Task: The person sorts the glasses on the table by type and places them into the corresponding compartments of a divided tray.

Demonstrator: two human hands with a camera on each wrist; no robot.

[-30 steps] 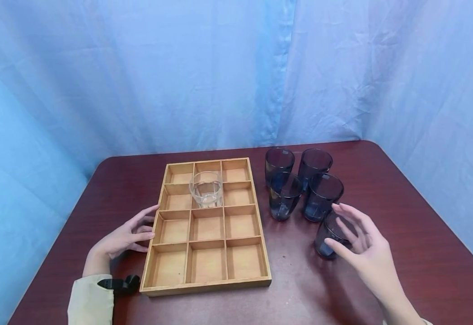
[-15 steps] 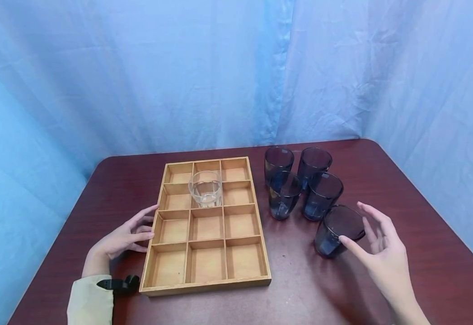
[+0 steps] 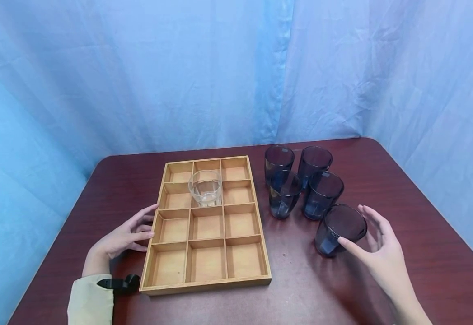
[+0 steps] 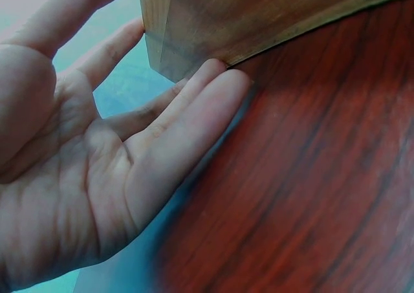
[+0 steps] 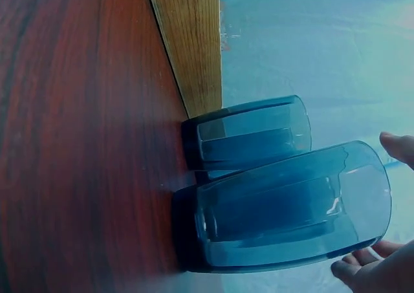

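Note:
In the head view my left hand is at the left side of a wooden divided tray, fingertips right at its wall. The left wrist view shows those fingers extended against the wood's lower edge. On the right, my right hand is spread beside the nearest dark tinted glass, thumb and fingertips on either side of its rim. The right wrist view has this glass upright on the table, with the fingers loosely spread around its mouth. A clear glass stands in the tray's second row from the back, middle column.
Several more dark glasses stand in a cluster behind the nearest one, among them a front-left glass and a back-right glass. The dark red table is bordered by blue curtains. A black strap circles the left wrist.
My right hand has shifted right from over the nearest dark glass to beside its rim, then barely moved. That glass stays in place. The left hand and tray are still.

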